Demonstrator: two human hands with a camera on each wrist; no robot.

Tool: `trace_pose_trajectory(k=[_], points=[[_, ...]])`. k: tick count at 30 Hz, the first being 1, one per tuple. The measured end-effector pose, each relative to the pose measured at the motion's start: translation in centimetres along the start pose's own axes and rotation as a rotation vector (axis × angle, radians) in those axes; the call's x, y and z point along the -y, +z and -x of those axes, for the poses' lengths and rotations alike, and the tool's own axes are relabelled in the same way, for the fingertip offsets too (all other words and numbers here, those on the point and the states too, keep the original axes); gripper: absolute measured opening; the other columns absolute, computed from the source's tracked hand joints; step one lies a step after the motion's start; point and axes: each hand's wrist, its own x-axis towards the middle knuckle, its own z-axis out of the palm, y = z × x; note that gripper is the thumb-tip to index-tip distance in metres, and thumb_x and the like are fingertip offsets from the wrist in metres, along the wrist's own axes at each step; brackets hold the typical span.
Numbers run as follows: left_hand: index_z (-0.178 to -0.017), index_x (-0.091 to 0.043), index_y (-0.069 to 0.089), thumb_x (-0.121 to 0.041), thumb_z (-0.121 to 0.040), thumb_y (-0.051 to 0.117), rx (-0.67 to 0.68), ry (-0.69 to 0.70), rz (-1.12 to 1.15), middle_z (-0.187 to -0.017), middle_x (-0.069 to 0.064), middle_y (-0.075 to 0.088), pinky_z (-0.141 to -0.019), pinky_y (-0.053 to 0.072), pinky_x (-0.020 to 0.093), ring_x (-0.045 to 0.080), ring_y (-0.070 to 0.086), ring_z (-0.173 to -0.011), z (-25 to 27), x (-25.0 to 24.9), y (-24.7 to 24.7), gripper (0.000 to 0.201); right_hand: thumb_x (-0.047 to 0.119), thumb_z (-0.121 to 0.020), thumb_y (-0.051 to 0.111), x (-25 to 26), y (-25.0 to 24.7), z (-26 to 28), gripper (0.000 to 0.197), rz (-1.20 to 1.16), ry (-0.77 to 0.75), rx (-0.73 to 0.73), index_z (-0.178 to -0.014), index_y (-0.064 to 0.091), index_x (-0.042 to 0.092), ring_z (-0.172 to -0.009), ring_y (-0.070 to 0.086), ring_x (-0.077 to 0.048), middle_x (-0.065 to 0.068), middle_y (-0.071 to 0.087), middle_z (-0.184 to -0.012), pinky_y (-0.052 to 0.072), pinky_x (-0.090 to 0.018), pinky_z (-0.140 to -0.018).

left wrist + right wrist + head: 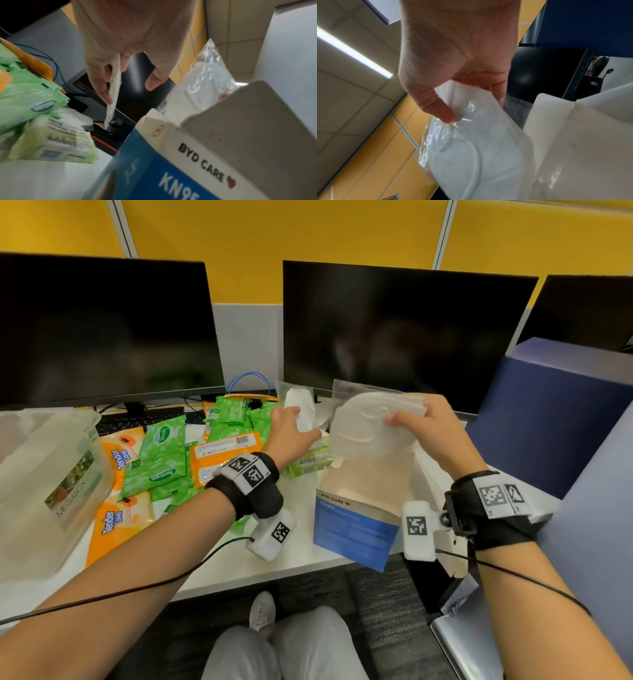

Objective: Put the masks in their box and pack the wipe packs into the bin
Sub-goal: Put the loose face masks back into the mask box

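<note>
Even, bright overhead office light fills the head view, with soft shadows under the white desk and strong wide-angle bending at the frame edges, where the dark monitors bow outward. In the right wrist view, a ceiling light strip glows above and left of the bagged mask, whose plastic throws small glints. The left wrist view is dimmer, the wipe packs left of the mask box blurred and soft.
</note>
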Motion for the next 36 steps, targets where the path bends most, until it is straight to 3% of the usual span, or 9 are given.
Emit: trace_pose_trajectory(k=[3,6,10,17,21,27,29,31,36], points=[[-0.144,-0.009,0.030,-0.021,-0.080,0.071,0.120,0.045,0.010,-0.146,0.001,0.017,-0.101,0.046,0.047,0.030,0.038,-0.129,0.6,-1.1,0.2,0.077,0.016,-0.084,0.061,-0.5,0.0,0.2,0.012,-0.062,0.031,-0.086,-0.088,0.068,0.009,-0.085,0.063,-0.028,-0.013,0.068,-0.091,0.048,-0.032,-0.071],[-0.148,-0.009,0.021,-0.030,-0.073,0.079,0.226,0.071,-0.180,-0.153,0.005,0.005,-0.113,0.033,0.040,0.029,0.025,-0.139,1.3,-2.2,1.1,0.097,0.019,-0.088,0.059,-1.2,0.0,0.0,0.024,-0.138,0.098,-0.258,-0.108,0.065,0.009,-0.099,0.063,-0.027,-0.011,0.067,-0.106,0.047,-0.024,-0.067],[-0.149,-0.007,0.016,-0.021,-0.072,0.080,0.191,0.042,-0.281,-0.155,0.011,0.002,-0.115,0.025,0.039,0.034,0.017,-0.142,1.2,-2.6,3.1,0.101,0.020,-0.092,0.057,0.1,0.8,0.0,0.031,-0.083,0.057,-0.258,-0.122,0.060,0.013,-0.104,0.062,-0.020,-0.007,0.065,-0.116,0.049,-0.024,-0.077],[-0.147,-0.007,0.022,0.008,-0.084,0.050,-0.341,-0.253,0.128,-0.157,0.010,0.005,-0.114,0.026,0.034,0.034,0.027,-0.137,1.6,-0.8,4.2,0.071,0.021,-0.096,0.052,2.4,0.6,0.1,0.026,0.053,-0.134,-0.410,-0.118,0.059,0.009,-0.091,0.057,-0.008,-0.001,0.061,-0.106,0.045,-0.004,-0.064],[-0.149,-0.009,0.017,-0.008,-0.090,0.051,-0.473,-0.450,0.340,-0.159,0.006,0.002,-0.116,0.023,0.037,0.032,0.026,-0.139,2.6,-1.3,4.3,0.069,0.019,-0.097,0.051,3.6,1.9,0.1,0.032,-0.054,-0.160,-0.493,-0.128,0.051,0.013,-0.096,0.054,-0.004,0.006,0.056,-0.111,0.045,0.001,-0.069],[-0.147,-0.008,0.023,-0.022,-0.088,0.061,-0.566,-0.200,0.194,-0.156,0.009,0.005,-0.109,0.029,0.039,0.032,0.021,-0.137,1.2,-2.1,2.7,0.072,0.013,-0.090,0.054,1.0,5.4,-0.5,0.025,-0.021,-0.041,-0.361,-0.115,0.055,0.018,-0.090,0.057,-0.014,0.004,0.060,-0.100,0.048,-0.007,-0.067],[-0.146,-0.008,0.027,-0.025,-0.086,0.065,-0.509,-0.065,0.055,-0.156,0.009,0.008,-0.109,0.028,0.040,0.030,0.019,-0.138,-0.1,-1.8,1.6,0.073,0.013,-0.087,0.056,0.1,6.1,-0.6,0.023,-0.050,0.050,-0.316,-0.109,0.054,0.019,-0.090,0.058,-0.017,0.002,0.060,-0.099,0.059,-0.037,-0.073],[-0.141,-0.007,0.033,-0.028,-0.084,0.068,-0.361,0.057,-0.107,-0.152,0.010,0.017,-0.108,0.025,0.037,0.030,0.022,-0.136,-1.5,-1.6,1.2,0.070,0.013,-0.085,0.059,-0.3,6.8,-0.5,0.024,-0.015,0.124,-0.234,-0.107,0.054,0.020,-0.092,0.059,-0.020,-0.001,0.060,-0.101,0.058,-0.048,-0.074],[-0.127,-0.010,0.055,-0.026,-0.086,0.064,-0.041,0.106,-0.450,-0.137,0.011,0.038,-0.103,0.037,0.050,0.031,0.036,-0.127,-3.6,-2.6,1.2,0.044,0.013,-0.088,0.060,-0.6,7.0,-0.7,0.026,0.197,0.123,-0.085,-0.111,0.056,0.022,-0.088,0.055,-0.017,0.003,0.057,-0.100,0.048,-0.026,-0.063]])
